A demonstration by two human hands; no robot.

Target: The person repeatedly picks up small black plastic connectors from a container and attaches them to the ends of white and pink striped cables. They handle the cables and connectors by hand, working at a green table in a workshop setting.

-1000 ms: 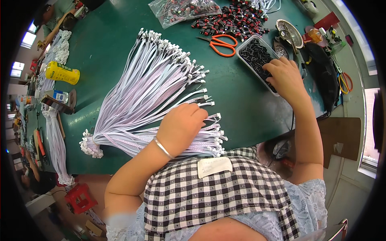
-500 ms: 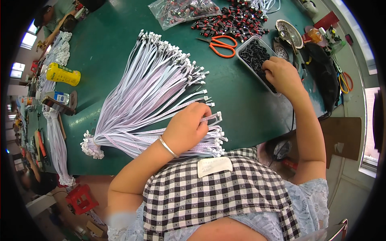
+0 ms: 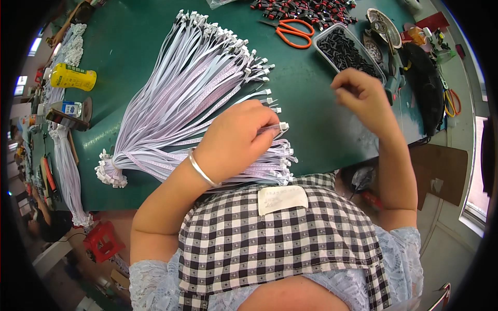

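Observation:
A large bundle of white and pale pink flat ribbon cables (image 3: 181,88) fans out across the green table (image 3: 124,57), gathered at its left end. My left hand (image 3: 233,137) is closed over the lower part of the fan. Between its thumb and fingers it pinches one ribbon cable, whose white connector (image 3: 283,126) sticks out past the fingertips. My right hand (image 3: 365,96) hangs just in front of a clear plastic tray (image 3: 383,81) of small black tube-like pieces (image 3: 345,49). Its thumb and fingers are curled together, slightly blurred; anything between them is too small to make out.
Orange-handled scissors (image 3: 294,33) lie left of the tray, below a heap of red and black connectors (image 3: 306,11). A metal dish (image 3: 384,26) and a black bag (image 3: 423,85) are at the right. Leftward stand a yellow bottle (image 3: 75,78) and another cable bundle (image 3: 70,176).
My right hand has come out of the tray and moved nearer to me. The left hand keeps its pinch on the ribbon cable. The whole view has shifted slightly, so the table sits higher.

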